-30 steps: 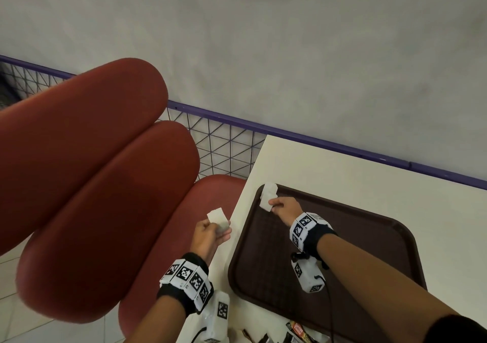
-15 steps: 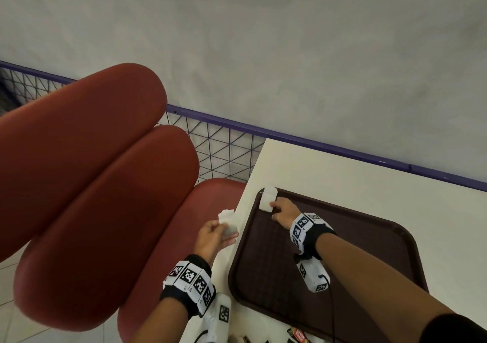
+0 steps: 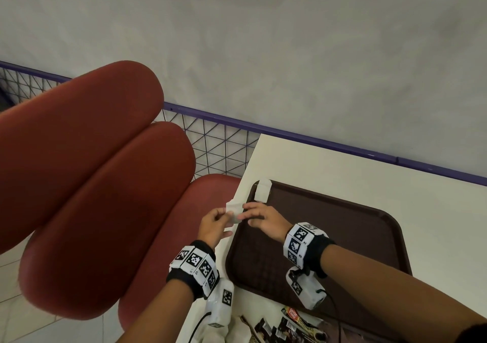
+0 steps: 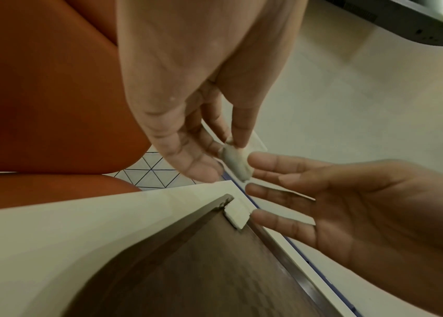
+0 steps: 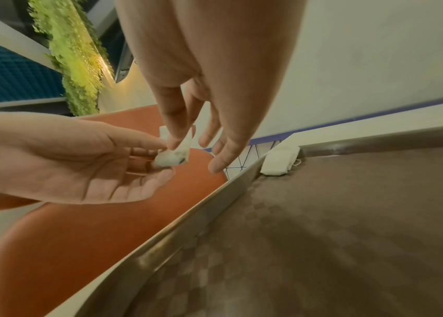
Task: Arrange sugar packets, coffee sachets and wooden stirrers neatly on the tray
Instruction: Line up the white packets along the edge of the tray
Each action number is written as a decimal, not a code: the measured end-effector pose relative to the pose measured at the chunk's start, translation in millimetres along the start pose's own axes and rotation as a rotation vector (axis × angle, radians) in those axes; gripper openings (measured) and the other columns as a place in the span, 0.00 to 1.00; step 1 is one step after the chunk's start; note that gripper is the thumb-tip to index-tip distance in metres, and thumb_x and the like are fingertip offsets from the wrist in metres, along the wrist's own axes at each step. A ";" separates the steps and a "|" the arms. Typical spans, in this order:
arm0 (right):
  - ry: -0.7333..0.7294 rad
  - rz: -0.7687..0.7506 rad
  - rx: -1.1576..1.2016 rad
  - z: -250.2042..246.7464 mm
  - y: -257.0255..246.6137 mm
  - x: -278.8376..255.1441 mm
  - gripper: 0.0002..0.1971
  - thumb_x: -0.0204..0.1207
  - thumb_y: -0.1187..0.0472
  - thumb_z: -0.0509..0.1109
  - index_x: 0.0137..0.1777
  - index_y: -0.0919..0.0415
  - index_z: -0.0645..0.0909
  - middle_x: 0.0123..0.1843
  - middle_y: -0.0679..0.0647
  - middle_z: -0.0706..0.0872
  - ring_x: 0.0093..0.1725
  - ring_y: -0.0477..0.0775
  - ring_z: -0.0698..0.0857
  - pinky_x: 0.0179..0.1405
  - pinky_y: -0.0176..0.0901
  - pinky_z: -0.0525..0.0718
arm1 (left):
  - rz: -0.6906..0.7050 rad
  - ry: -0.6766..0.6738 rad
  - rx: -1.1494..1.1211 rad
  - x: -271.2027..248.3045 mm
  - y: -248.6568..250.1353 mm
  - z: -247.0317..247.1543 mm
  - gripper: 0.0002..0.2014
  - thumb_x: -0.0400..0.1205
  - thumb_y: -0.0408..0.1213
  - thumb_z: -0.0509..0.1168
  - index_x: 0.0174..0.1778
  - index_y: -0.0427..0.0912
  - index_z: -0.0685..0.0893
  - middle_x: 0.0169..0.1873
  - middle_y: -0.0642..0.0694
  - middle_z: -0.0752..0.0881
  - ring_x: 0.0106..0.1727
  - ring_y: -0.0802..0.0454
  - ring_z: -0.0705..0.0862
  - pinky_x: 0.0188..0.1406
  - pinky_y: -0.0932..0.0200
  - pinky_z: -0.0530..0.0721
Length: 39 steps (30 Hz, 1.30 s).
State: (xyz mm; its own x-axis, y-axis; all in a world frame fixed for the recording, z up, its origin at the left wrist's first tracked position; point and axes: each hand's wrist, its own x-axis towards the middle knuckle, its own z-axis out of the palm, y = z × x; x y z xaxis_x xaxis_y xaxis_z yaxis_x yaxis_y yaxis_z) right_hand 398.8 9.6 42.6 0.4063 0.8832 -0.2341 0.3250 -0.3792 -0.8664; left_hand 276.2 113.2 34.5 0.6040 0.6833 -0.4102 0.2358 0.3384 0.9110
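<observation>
The left hand (image 3: 214, 225) hangs over the left edge of the surface (image 3: 329, 168), just outside the tray's (image 3: 342, 237) nine o'clock rim, and pinches a small white packet (image 3: 234, 212) between thumb and the first fingers; the other fingers are loosely bent. In the left wrist view the packet (image 4: 235, 163) hangs from those fingertips, a little crumpled. The right hand (image 3: 263, 218) reaches toward it from three o'clock, over the tray's left rim. Its fingers are spread and nearly straight, and its thumb and forefinger close on the upper edge of the same packet, as the right wrist view shows (image 5: 174, 150); the remaining fingers (image 5: 220, 158) hang free, touching nothing. So both hands meet on one packet, held in the air, not resting on anything. A second white packet (image 3: 262, 190) lies in the tray's far left corner, at about eleven o'clock, leaning against the rim, with a thin string showing beside it in the right wrist view (image 5: 278, 160). At six o'clock, off the tray's near edge, a loose heap of dark sachets (image 3: 284, 327) lies on the surface. Red seat cushions (image 3: 92, 184) fill the nine o'clock side. Half a second ago the right hand was at the corner packet, fingertips on it, while the left hand held its packet apart; now the right hand has left the corner and come across to the left hand's packet.
</observation>
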 end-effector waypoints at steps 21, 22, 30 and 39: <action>0.363 0.363 0.051 -15.7 36.0 43.5 0.16 0.75 0.74 0.63 0.61 0.66 0.83 0.64 0.61 0.84 0.66 0.59 0.80 0.63 0.35 0.73 | -0.024 0.051 -0.068 2.1 -5.2 -17.2 0.09 0.80 0.27 0.64 0.55 0.37 0.81 0.45 0.43 0.83 0.40 0.52 0.81 0.40 0.61 0.80; 0.339 0.371 0.027 -14.4 36.6 45.9 0.16 0.75 0.73 0.64 0.62 0.66 0.83 0.65 0.61 0.84 0.67 0.59 0.80 0.64 0.36 0.73 | -0.022 0.049 -0.067 1.4 -5.6 -18.2 0.08 0.80 0.26 0.64 0.55 0.36 0.81 0.45 0.42 0.83 0.40 0.52 0.81 0.40 0.61 0.80; 0.269 0.350 -0.162 -8.9 33.2 44.0 0.21 0.74 0.73 0.65 0.68 0.63 0.78 0.69 0.61 0.80 0.70 0.60 0.77 0.65 0.37 0.72 | -0.047 0.023 -0.027 0.8 -7.7 -25.5 0.10 0.79 0.24 0.65 0.55 0.34 0.82 0.37 0.45 0.83 0.37 0.54 0.81 0.38 0.64 0.81; 0.148 0.214 -0.274 -7.7 25.1 -18.1 0.21 0.73 0.71 0.69 0.66 0.61 0.78 0.69 0.60 0.74 0.70 0.60 0.74 0.69 0.37 0.71 | -0.049 -0.088 0.159 -27.5 -8.5 -39.9 0.07 0.82 0.29 0.62 0.53 0.40 0.82 0.41 0.49 0.85 0.36 0.58 0.80 0.33 0.68 0.78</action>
State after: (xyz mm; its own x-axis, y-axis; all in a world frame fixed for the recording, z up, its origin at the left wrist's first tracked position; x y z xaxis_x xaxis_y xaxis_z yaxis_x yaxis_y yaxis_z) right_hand 406.2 -18.0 28.5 0.6026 0.7338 -0.3136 0.4271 -0.6285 -0.6500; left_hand 227.3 117.3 36.3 0.6513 0.6073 -0.4550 0.3798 0.2582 0.8883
